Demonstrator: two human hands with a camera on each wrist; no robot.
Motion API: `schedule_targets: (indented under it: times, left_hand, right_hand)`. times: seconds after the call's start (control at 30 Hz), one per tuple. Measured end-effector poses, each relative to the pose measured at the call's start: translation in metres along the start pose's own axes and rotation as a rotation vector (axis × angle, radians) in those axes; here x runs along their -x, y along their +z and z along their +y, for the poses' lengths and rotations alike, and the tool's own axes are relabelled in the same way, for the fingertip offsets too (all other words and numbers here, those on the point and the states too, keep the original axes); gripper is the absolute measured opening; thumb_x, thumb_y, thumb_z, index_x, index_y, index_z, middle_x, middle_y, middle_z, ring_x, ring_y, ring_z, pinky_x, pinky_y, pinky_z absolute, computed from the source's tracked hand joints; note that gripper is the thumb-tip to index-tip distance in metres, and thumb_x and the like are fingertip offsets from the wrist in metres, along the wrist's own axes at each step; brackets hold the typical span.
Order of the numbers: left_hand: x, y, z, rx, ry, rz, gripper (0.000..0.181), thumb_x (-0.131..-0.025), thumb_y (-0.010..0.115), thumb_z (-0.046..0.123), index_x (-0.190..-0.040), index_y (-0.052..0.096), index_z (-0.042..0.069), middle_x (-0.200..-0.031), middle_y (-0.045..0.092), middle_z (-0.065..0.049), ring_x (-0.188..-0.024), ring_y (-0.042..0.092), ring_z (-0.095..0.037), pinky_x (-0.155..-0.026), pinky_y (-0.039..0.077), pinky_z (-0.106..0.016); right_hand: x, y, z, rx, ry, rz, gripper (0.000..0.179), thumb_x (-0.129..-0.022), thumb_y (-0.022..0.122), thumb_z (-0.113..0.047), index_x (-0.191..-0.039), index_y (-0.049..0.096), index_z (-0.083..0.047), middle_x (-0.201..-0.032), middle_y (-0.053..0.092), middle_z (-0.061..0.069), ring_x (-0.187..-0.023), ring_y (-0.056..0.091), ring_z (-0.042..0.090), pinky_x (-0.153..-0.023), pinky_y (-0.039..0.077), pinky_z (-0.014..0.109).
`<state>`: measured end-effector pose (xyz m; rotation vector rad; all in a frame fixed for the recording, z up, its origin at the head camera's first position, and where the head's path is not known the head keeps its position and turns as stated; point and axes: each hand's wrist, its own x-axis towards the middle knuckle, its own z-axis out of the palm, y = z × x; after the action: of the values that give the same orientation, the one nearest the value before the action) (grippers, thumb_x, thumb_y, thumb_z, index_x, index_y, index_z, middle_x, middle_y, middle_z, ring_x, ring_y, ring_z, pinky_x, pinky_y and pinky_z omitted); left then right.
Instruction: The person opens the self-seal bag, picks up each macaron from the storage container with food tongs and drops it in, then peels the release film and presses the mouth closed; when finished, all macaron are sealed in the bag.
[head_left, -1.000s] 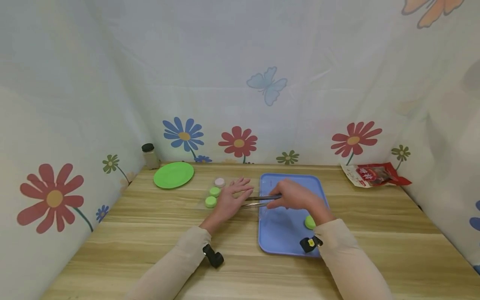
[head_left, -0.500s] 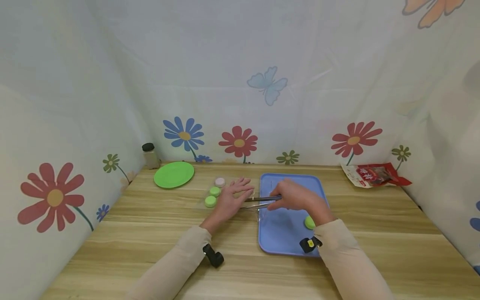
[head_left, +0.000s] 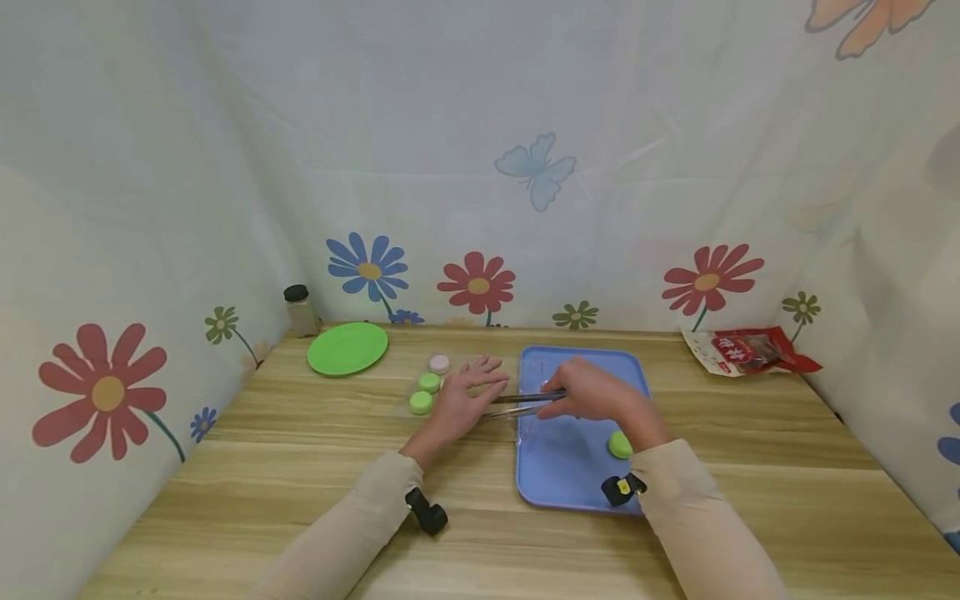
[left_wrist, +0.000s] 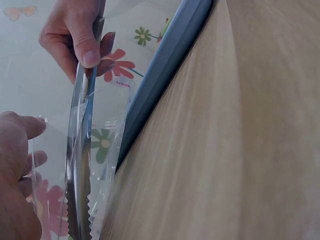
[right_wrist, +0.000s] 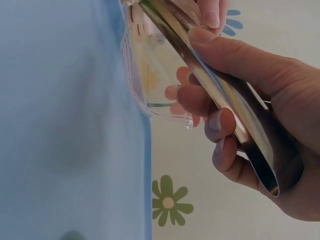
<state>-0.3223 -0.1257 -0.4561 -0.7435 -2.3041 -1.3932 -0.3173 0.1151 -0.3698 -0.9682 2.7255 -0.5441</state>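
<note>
In the head view, my right hand point(head_left: 588, 390) grips metal tongs point(head_left: 517, 403) above the blue tray point(head_left: 555, 479). Thumb and fingers wrap the handle in the right wrist view. The serrated tong ends point(left_wrist: 78, 215) reach into a clear plastic package point(left_wrist: 112, 107). My left hand point(head_left: 457, 404), fingers extended, lies over that package, left of the tray; whether it presses is hard to tell. Two green macarons point(head_left: 422, 402) and a pinkish-white macaron point(head_left: 438, 364) show beside it; anything under the hand is hidden. Another green macaron point(head_left: 619, 445) sits on the tray near my right wrist.
A green plate point(head_left: 348, 349) and a dark-lidded jar point(head_left: 302, 311) stand at the back left of the wooden table point(head_left: 465, 542). A red and white snack bag point(head_left: 750, 350) lies at the back right. A flowered curtain point(head_left: 600, 125) closes off the back and sides.
</note>
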Motion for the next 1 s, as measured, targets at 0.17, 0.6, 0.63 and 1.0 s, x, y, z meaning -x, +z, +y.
schedule_targets:
  times: [0.17,0.6,0.63,1.0]
  left_hand:
    - [0.000,0.001,0.000,0.000,-0.005,-0.001,0.023,-0.096,0.069,0.018,-0.114,0.076,0.005,-0.136,0.061,-0.015,-0.139,0.043,-0.036,-0.120,0.018,-0.052]
    - [-0.001,0.003,-0.004,0.009,0.030,0.014,0.024,-0.095,0.070,0.016,-0.113,0.075,0.000,-0.135,0.061,-0.017,-0.138,0.044,-0.037,-0.117,0.020,-0.059]
    - [-0.001,0.003,-0.004,0.011,0.036,0.018,0.023,-0.095,0.071,0.015,-0.112,0.075,0.000,-0.134,0.061,-0.018,-0.137,0.045,-0.037,-0.117,0.021,-0.060]
    - [-0.001,0.004,-0.006,0.001,-0.005,0.016,0.024,-0.096,0.070,0.020,-0.115,0.075,0.006,-0.137,0.060,-0.015,-0.140,0.042,-0.031,-0.118,0.020,-0.058]
  right_hand:
    - [-0.001,0.003,0.001,-0.018,-0.001,-0.006,0.039,-0.086,0.081,-0.026,-0.117,0.074,-0.003,-0.107,0.074,0.010,-0.069,0.064,0.008,-0.063,0.056,0.026]
    - [0.020,-0.007,0.019,-0.098,0.004,-0.005,0.033,-0.087,0.080,-0.026,-0.111,0.076,-0.005,-0.082,0.069,-0.002,-0.064,0.063,0.020,-0.058,0.053,0.029]
    - [0.027,-0.010,0.023,-0.100,0.003,-0.005,0.030,-0.088,0.079,-0.027,-0.108,0.077,-0.005,-0.078,0.067,-0.002,-0.062,0.061,0.018,-0.057,0.053,0.029]
    - [0.133,-0.054,0.079,-0.065,0.066,0.070,0.045,-0.083,0.081,-0.037,-0.113,0.076,-0.003,-0.066,0.059,-0.009,-0.055,0.051,0.010,-0.051,0.046,0.025]
